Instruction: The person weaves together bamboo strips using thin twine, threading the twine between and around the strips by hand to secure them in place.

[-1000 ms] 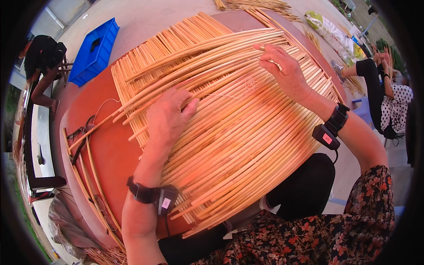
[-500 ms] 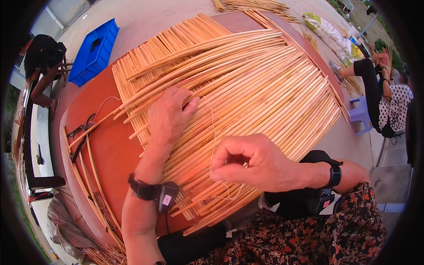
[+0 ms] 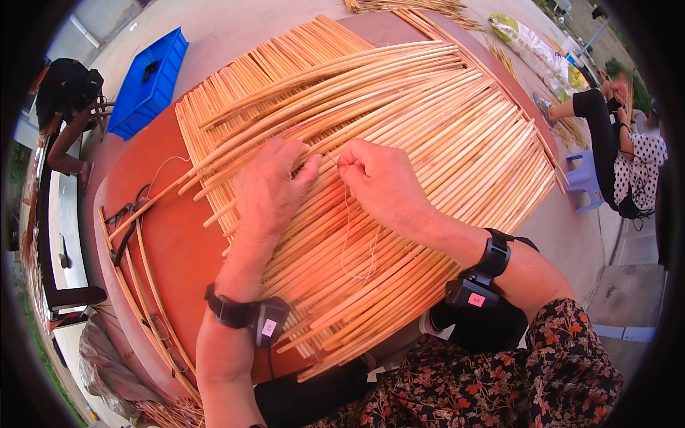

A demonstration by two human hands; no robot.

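A mat of pale straw-coloured stalks (image 3: 442, 185), bound side by side, lies fanned across the red table (image 3: 175, 242). My left hand (image 3: 271, 187) rests on its left part, the fingers curled around the stalks near the upper edge and the thumb pressed in. Close beside it, my right hand (image 3: 389, 187) pinches a thin white thread (image 3: 344, 250) between thumb and fingertips. The thread's loose end trails in a loop over the stalks below. How the thread passes around the stalks between my hands is too fine to make out.
Another stalk mat (image 3: 307, 46) lies beneath at the far side. Bent strips and a dark-handled tool (image 3: 128, 232) sit at the table's left. Beyond stand a blue crate (image 3: 150, 85) and a seated person (image 3: 635, 164) at right; another person (image 3: 68, 107) is at left.
My right hand has moved up and left from the lower middle of the mat to beside my left hand, drawing the thread along. My left hand stays nearly in place.
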